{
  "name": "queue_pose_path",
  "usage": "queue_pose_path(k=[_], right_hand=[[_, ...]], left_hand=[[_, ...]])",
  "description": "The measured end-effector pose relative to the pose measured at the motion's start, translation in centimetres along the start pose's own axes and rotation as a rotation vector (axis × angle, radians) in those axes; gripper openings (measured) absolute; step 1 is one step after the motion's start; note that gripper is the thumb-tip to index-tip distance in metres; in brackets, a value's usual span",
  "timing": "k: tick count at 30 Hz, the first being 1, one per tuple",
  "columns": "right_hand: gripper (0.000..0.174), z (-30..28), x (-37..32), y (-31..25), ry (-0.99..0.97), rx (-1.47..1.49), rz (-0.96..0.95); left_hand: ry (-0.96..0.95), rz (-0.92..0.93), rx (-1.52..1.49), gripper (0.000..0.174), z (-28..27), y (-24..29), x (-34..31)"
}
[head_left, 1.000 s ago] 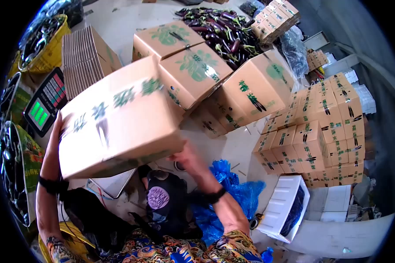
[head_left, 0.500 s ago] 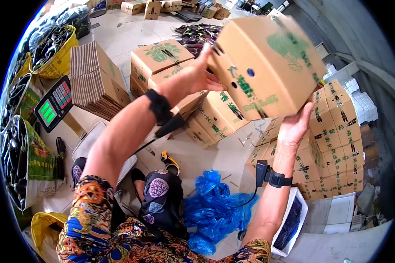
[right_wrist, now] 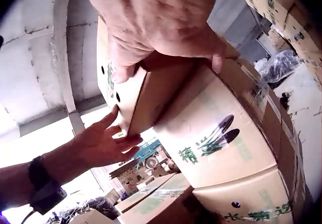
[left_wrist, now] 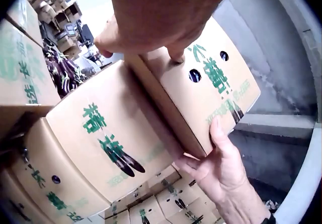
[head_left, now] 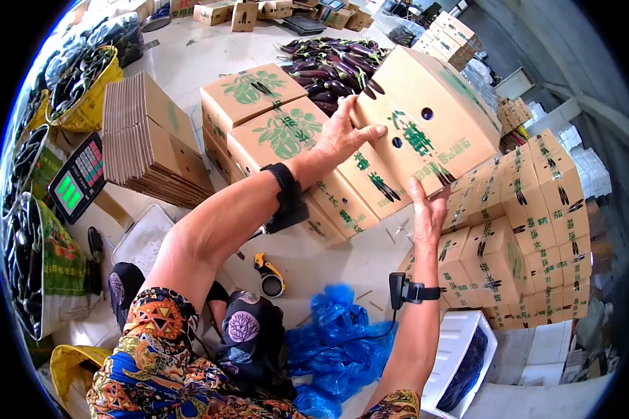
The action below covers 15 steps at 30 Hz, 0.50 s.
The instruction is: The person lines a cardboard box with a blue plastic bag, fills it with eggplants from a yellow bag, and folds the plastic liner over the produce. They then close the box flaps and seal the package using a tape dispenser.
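A closed cardboard carton (head_left: 440,150) with green lettering and two round holes is gripped between both hands at the right end of a row of similar cartons. My left hand (head_left: 344,134) holds its upper left edge, thumb on the face with the holes. The right hand (head_left: 428,209) grips the lower edge, its thumb on that same face and fingers curled underneath. In the left wrist view, the held carton (left_wrist: 188,98) is tilted close against a neighbouring carton (left_wrist: 103,133), a dark gap between them. In the right wrist view its edge (right_wrist: 138,100) overlaps that carton (right_wrist: 216,128).
Purple eggplants (head_left: 328,70) are heaped behind the row. Flattened cartons (head_left: 150,140) and a scale display (head_left: 77,178) stand left. More packed cartons (head_left: 531,223) are stacked right. Blue plastic (head_left: 342,349), a tape dispenser (head_left: 269,276) and a white foam box (head_left: 461,356) lie nearer.
Both hands have carried the carton from the left, near the scale, across to the right end of the row. It was turned on the way and has come down slightly since half a second ago.
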State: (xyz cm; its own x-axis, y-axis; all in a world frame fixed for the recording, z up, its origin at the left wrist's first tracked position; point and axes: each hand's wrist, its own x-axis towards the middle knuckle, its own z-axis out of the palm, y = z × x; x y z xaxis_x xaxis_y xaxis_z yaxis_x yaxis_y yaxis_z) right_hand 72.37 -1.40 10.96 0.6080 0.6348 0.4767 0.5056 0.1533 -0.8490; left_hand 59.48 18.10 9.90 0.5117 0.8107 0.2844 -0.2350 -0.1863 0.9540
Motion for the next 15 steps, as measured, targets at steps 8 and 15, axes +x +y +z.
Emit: queue_pose_path(k=[8,15], right_hand=[[0.068,-0.5,1.1,-0.3,0.256,-0.436,0.156],[0.072,-0.4,1.0,1.0,0.274,-0.357,0.161]], left_hand=[[-0.112,0.135,0.036,0.089,2.0,-1.5,4.2],[-0.155,0.003,0.172,0.101,1.3,0.9,2.1]])
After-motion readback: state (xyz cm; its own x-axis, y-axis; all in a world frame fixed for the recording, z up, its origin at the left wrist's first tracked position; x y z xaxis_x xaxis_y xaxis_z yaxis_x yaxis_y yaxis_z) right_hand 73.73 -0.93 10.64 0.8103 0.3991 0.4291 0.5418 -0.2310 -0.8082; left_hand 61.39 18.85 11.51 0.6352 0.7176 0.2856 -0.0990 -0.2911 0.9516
